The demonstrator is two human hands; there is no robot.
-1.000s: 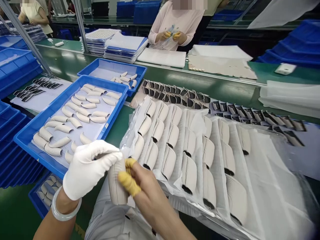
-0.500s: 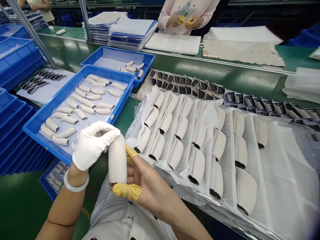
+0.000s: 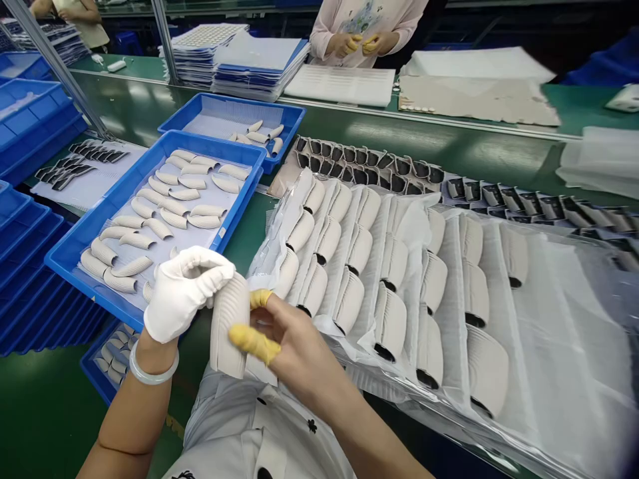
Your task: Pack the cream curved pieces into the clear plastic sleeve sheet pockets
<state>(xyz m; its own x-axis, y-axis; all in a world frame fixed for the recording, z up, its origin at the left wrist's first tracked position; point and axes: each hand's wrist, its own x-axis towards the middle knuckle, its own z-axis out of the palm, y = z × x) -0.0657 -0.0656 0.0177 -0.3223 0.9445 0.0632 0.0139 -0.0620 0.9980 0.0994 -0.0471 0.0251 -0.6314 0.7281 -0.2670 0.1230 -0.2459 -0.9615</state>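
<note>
My left hand (image 3: 182,293), in a white glove, grips the top of a beige ribbed curved piece (image 3: 227,329) held upright in front of my chest. My right hand (image 3: 279,342), with yellow finger cots on thumb and forefinger, pinches the same piece from the right side. Just right of both hands lies a sheet of clear plastic sleeves (image 3: 549,319) with rows of the same beige pieces (image 3: 389,319) tucked in. To the left sits a blue tray (image 3: 74,246) with several loose beige pieces.
A second blue tray (image 3: 219,106) stands behind the first. Rows of dark parts (image 3: 369,163) line the green belt (image 3: 474,159) beyond the sleeves. Stacked blue trays fill the left edge. Another person's hands (image 3: 357,43) work across the belt, by stacks of sheets (image 3: 254,63).
The beige piece has tilted and dropped slightly in my hands. My right thumb slid up from its lower end onto its side. The view shifted a little.
</note>
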